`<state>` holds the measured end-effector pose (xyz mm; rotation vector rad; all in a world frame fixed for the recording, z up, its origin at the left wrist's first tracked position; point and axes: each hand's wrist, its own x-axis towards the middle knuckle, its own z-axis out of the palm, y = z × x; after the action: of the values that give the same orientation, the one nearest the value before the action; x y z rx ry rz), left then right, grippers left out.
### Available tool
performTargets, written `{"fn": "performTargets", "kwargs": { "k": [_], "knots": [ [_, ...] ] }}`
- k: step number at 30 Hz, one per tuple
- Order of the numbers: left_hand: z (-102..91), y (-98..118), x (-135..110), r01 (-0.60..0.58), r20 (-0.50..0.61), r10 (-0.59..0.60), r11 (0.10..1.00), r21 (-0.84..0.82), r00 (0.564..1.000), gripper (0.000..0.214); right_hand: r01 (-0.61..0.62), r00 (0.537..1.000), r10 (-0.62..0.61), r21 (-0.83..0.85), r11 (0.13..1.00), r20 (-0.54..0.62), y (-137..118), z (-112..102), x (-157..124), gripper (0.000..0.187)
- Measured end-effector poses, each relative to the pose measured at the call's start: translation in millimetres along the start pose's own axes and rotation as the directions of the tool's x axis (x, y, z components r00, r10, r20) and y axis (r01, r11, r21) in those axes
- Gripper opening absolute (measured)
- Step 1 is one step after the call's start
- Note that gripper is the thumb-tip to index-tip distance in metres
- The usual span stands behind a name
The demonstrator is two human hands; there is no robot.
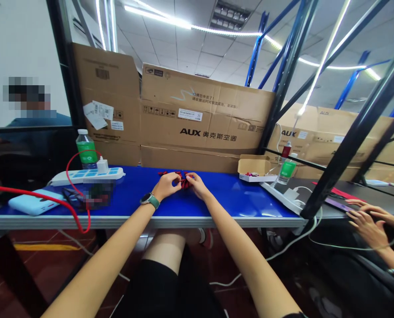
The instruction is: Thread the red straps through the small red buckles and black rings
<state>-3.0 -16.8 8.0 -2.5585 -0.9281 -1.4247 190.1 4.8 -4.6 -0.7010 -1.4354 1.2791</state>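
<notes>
A small red-and-black woven piece [183, 181], possibly cloth or cord, lies on the blue table top [230, 196]. My left hand [165, 186] pinches its left side between curled fingers, with a green-strapped watch [149, 200] on that wrist. My right hand [197, 185] presses in from the right and grips the same piece. Its exact shape is partly hidden by my fingers.
A white power strip [87, 176], a green-labelled bottle [86, 149], a pale blue power bank [34, 202] and a red cable [71, 212] lie left. A small open carton [254, 170] stands behind. Cardboard boxes [197, 110] form the back. A co-worker's hands [365, 223] work at the neighbouring bench.
</notes>
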Motion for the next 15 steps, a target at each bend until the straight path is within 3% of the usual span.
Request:
{"fn": "performTargets", "kwargs": {
  "k": [8, 15],
  "knots": [
    [-0.8, -6.8, 0.3, 0.126, -0.09, -0.128, 0.992, -0.027, 0.988, 0.009, -0.022, 0.998, 0.022, -0.002, 1.0, 0.052, 0.2, -2.1, 0.0, 0.059],
    [-2.2, -8.5, -0.8, 0.148, -0.066, -0.148, 0.989, -0.008, 0.987, 0.008, 0.084, 0.996, -0.076, -0.186, 0.979, 0.047, 2.4, -4.9, 6.1, 0.046]
  ]
}}
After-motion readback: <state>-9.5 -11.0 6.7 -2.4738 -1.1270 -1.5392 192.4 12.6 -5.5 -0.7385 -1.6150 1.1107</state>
